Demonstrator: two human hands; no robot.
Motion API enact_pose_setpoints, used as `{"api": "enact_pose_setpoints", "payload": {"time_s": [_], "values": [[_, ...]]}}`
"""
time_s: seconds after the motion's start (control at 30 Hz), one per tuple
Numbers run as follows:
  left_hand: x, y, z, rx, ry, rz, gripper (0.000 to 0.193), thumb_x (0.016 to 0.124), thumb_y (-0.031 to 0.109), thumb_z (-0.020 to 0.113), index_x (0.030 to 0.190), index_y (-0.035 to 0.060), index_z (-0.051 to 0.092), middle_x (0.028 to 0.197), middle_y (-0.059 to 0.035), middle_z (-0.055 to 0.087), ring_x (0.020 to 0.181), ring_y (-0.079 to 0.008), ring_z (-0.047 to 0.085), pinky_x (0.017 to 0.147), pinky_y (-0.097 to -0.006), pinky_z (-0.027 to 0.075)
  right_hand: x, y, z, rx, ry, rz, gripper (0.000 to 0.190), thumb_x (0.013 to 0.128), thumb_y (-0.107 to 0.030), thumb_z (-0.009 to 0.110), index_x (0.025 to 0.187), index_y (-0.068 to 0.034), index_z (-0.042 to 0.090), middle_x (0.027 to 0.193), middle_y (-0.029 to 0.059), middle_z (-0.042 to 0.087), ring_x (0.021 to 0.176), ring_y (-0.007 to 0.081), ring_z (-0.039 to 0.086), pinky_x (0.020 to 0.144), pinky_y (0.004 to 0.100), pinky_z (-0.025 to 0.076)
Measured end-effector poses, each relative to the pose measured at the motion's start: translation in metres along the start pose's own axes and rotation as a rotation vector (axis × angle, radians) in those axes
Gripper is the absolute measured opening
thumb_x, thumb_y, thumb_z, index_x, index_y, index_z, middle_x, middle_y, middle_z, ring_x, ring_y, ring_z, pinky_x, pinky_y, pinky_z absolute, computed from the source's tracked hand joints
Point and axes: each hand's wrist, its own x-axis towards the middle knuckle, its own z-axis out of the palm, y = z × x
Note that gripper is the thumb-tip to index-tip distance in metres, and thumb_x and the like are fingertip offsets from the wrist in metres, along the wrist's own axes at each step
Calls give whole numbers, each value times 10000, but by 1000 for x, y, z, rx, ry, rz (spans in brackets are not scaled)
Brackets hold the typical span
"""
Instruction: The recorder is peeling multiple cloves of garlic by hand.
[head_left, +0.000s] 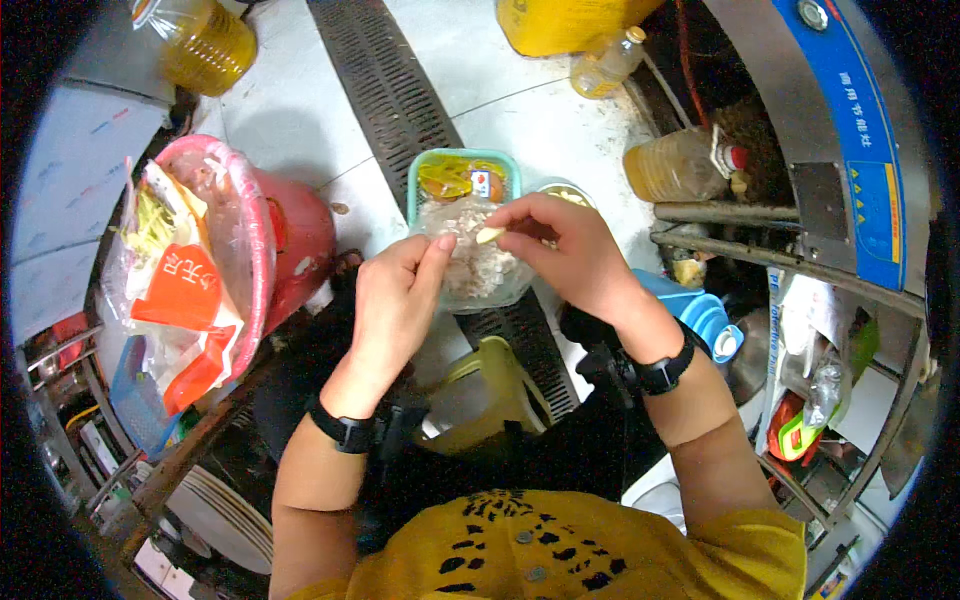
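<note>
My right hand (559, 244) pinches a pale peeled clove, seemingly garlic (490, 235), between thumb and fingertips. To its left, my left hand (405, 289) is raised with the thumb against the curled fingers; whether something small is between them cannot be told. Beneath both hands lies a clear plastic bag (480, 277) with whitish skins and pieces in it. It rests against a green plastic basket (416, 176) that holds yellow packaging and brownish round items. Just behind my right hand stands a round container (592, 199) with pale cloves, partly hidden.
A pink bin (300, 225) lined with plastic and filled with waste stands at the left. A metal drain grate (386, 90) crosses the tiled floor. Oil bottles (671, 165) lie or stand near the metal stove frame at the right. Stacked plates (217, 517) sit on the lower left rack.
</note>
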Motion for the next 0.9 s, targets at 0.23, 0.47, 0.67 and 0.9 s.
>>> {"api": "enact_pose_setpoints", "payload": {"time_s": [0.23, 0.47, 0.67, 0.9], "values": [[10, -22, 11, -286, -127, -132, 240, 871, 56, 557, 1105, 60, 501, 907, -5, 582, 695, -59, 476, 607, -195, 391, 9, 95, -31, -486, 150, 144, 134, 818, -92, 616, 928, -24, 650, 776, 144, 658, 709, 213, 630, 670, 308, 491], [10, -20, 6, -833, -313, -297, 231, 967, 166, 452, 1088, 7, 567, 890, -31, 629, 611, -61, 458, 521, -183, 344, -12, 185, -40, -692, 168, 435, 243, 766, -149, 617, 978, -38, 661, 810, 162, 663, 803, 295, 646, 759, 363, 497], [1, -8, -6, -942, -313, -471, 252, 967, 201, 460, 1113, 19, 554, 869, -12, 629, 642, -60, 543, 504, -172, 412, -13, 134, -31, -687, 238, 243, 276, 789, -151, 635, 1038, -35, 656, 870, 166, 671, 805, 280, 649, 756, 345, 499], [2, -9, 0, -972, -401, -422, 257, 951, 162, 497, 1173, 33, 506, 935, -68, 635, 755, -107, 619, 606, -192, 492, -27, -14, 30, -272, 44, -126, 228, 855, -138, 625, 1066, -51, 614, 932, 93, 613, 783, 215, 610, 659, 291, 496]]}}
